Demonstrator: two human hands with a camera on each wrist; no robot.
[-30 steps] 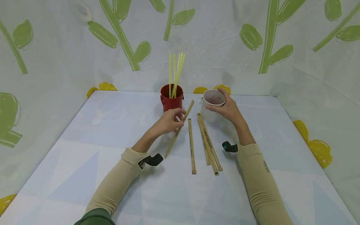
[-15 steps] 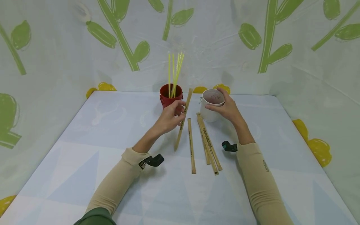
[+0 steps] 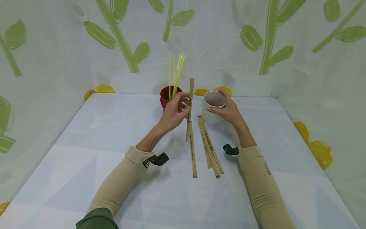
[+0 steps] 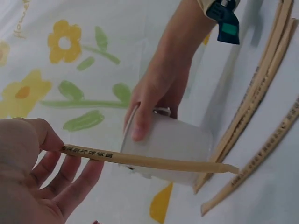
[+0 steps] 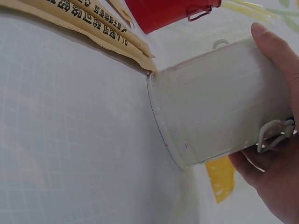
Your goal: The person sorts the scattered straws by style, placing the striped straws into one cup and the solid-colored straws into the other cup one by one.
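My left hand pinches a straw in printed brown paper between thumb and fingers. That straw stands almost upright in the head view, well off the table. In the left wrist view its far end points past the white bucket. With thumb and fingers spread over the rim, my right hand grips this bucket, which stands upright on the table. Several more paper-wrapped straws lie below the bucket, and a single wrapped straw lies to their left.
Behind my left hand stands a red bucket holding several thin yellow sticks; the hand partly hides it. The table has a pale patterned cover and ends at a wall hanging printed with leaves.
My left hand has risen and moved away from me, lifting the straw and turning it from slanted to nearly upright. My right hand and the white bucket have stayed in place.
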